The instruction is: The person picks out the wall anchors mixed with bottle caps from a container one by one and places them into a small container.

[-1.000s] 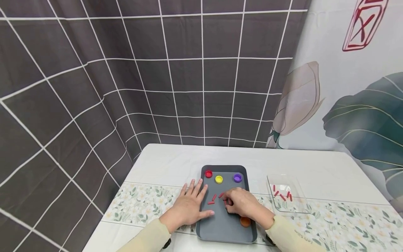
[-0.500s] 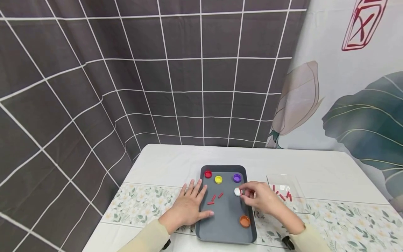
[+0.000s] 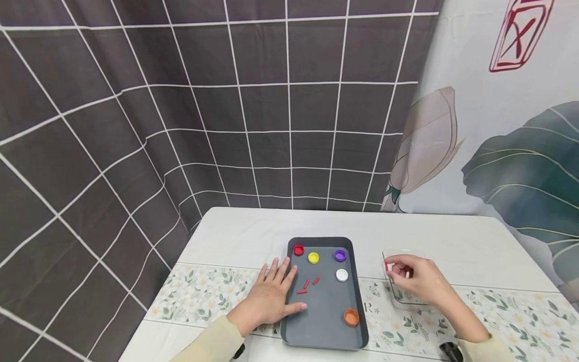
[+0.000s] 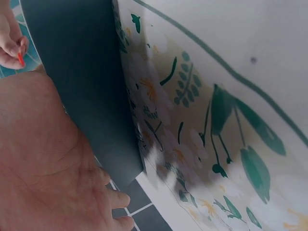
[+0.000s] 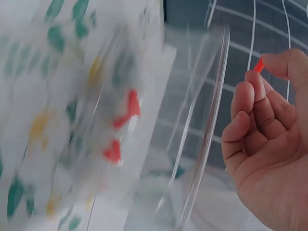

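Observation:
My right hand (image 3: 420, 276) pinches a small red stick (image 5: 259, 64) between thumb and fingertips, above the clear plastic box (image 5: 221, 72). Several more red sticks lie in that box, seen blurred through its wall in the right wrist view. My left hand (image 3: 269, 296) lies with fingers spread along the left side of the grey tray (image 3: 325, 334), its thumb reaching over the rim. Inside the tray, three red sticks (image 3: 302, 291) lie loose near the middle. In the left wrist view the palm (image 4: 48, 159) is beside the tray's outer wall.
Small round caps sit in the tray: red (image 3: 298, 250), yellow (image 3: 313, 258), purple (image 3: 340, 255), white (image 3: 342, 275) and orange (image 3: 351, 317). A white table with a floral cloth band (image 3: 203, 286) lies beneath. A dark grid-patterned curtain (image 3: 267, 166) hangs behind.
My right hand has picked up a red stick from the tray and moved right past the white cap to above the clear box. The left hand has stayed put.

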Available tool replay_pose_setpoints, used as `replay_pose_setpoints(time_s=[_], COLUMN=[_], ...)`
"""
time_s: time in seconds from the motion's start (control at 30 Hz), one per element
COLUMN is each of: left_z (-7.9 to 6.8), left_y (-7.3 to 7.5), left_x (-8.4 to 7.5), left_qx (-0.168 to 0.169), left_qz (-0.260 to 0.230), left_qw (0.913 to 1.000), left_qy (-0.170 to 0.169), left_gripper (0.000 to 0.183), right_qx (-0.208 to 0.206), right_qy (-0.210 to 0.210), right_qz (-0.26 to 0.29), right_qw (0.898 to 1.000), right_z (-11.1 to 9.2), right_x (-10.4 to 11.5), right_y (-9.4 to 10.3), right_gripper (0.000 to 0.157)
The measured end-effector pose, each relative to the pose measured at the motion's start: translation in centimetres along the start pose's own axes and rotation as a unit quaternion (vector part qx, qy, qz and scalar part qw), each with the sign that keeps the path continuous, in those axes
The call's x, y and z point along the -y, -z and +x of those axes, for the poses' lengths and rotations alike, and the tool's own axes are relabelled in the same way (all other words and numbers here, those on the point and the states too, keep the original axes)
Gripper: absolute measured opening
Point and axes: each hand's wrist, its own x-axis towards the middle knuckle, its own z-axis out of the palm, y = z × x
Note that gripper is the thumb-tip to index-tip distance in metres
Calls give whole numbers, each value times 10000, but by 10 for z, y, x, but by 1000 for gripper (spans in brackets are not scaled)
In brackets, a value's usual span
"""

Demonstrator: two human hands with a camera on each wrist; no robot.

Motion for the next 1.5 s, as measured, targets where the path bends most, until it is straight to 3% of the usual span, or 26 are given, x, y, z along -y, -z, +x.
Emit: replay_pose_setpoints(time_s=[0.3,0.53,0.67,1.03,1.5], left_z=[0,0,0,-1,-2], left_y=[0,0,1,2,2], left_x=[0,0,0,-1,-2], left_qx=[11,-48,-38,-30,-22], left_qz=[-15,19,-25,-37,14], left_qw=[10000,10000,10000,10000,10000], left_qy=[4,-16,-20,-3,23], left_gripper=[96,96,96,96,96], right_qx=[103,406,344,214,776], right_qy=[-432,-855,-793,40,86], right_qz=[-305,-326,-364,62,481], right_qw=[9985,9950,9956,9997,9958], right_z=[-13,-17,-15,11,34], right_x=[-21,-26,-24,11,41], right_y=[22,27,25,-10,-57], right_gripper=[23,28,31,26,25])
